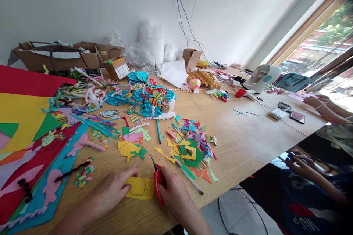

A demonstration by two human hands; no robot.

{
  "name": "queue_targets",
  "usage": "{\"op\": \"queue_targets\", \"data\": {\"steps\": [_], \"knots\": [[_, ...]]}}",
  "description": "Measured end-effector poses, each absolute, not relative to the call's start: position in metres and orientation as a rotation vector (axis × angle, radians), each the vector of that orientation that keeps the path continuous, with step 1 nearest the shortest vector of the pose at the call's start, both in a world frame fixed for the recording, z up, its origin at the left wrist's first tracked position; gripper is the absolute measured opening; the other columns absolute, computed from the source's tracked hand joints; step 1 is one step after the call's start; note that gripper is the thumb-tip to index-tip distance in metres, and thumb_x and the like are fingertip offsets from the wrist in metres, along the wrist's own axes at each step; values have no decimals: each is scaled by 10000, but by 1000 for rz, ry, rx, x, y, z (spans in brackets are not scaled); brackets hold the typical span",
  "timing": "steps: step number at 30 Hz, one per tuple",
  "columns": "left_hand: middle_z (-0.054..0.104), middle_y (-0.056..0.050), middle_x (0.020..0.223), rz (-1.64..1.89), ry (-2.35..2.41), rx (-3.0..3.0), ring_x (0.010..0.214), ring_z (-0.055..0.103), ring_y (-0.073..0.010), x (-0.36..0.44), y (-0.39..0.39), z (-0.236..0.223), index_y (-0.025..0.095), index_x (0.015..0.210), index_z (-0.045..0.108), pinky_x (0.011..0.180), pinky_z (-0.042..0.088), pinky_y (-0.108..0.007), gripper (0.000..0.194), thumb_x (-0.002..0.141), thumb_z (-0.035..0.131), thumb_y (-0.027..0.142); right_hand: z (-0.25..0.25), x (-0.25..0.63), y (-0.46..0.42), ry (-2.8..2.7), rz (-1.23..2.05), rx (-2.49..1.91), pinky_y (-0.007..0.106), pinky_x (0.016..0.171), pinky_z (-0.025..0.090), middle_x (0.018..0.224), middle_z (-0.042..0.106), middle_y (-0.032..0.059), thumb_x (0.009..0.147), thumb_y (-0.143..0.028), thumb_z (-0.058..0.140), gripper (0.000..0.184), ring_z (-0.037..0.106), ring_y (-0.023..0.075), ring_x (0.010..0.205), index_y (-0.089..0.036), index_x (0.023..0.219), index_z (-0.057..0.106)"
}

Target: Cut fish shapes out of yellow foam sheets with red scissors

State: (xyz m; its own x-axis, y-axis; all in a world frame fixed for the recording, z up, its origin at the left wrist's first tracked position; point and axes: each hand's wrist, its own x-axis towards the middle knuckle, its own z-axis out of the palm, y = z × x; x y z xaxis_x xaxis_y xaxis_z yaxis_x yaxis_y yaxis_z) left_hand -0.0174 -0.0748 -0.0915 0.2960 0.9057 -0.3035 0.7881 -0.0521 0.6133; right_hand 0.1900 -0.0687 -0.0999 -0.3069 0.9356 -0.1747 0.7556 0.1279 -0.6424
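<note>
My left hand [111, 191] grips the left end of a small yellow paper piece [140, 188] between thumb and fingers. A fish shape is drawn on it in dark lines. My right hand [175, 191] is closed around the red handles of a pair of scissors [157, 180], whose blades point up and away, just right of the paper. Beyond my hands lie a yellow paper fish [127, 149], a pink paper fish [133, 137] and a blue pen [159, 131]. A clear pen [190, 178] rests right of the scissors.
Colourful paper scraps [193, 147] are heaped right of centre. Coloured sheets [24, 106] cover the left side. Blue decorated discs [151, 106], a fan [261, 77], boxes [117, 68] and phones [297, 117] stand or lie farther back. Two other people's arms [328, 108] show at the right.
</note>
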Motion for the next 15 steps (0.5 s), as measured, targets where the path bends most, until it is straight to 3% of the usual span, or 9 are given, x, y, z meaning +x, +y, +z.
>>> {"op": "queue_targets", "data": {"steps": [8,15], "knots": [[663,-90,1142,311,1705,2162,1086,588,-262,-50,-65,-93,211,1051,647,942,455,-378,329,775,467,198,-86,209,-75,-2441,808,-1972,270,530,253,836,722,106,779,-249,547,135,639,238,740,-178,813,657],[582,-89,1284,153,1724,2343,1228,475,-271,-66,-18,-84,205,1165,579,1016,393,-439,490,696,513,80,-94,216,-79,-2372,772,-1917,252,532,260,784,714,75,793,-246,557,119,633,203,712,-173,811,650]]}}
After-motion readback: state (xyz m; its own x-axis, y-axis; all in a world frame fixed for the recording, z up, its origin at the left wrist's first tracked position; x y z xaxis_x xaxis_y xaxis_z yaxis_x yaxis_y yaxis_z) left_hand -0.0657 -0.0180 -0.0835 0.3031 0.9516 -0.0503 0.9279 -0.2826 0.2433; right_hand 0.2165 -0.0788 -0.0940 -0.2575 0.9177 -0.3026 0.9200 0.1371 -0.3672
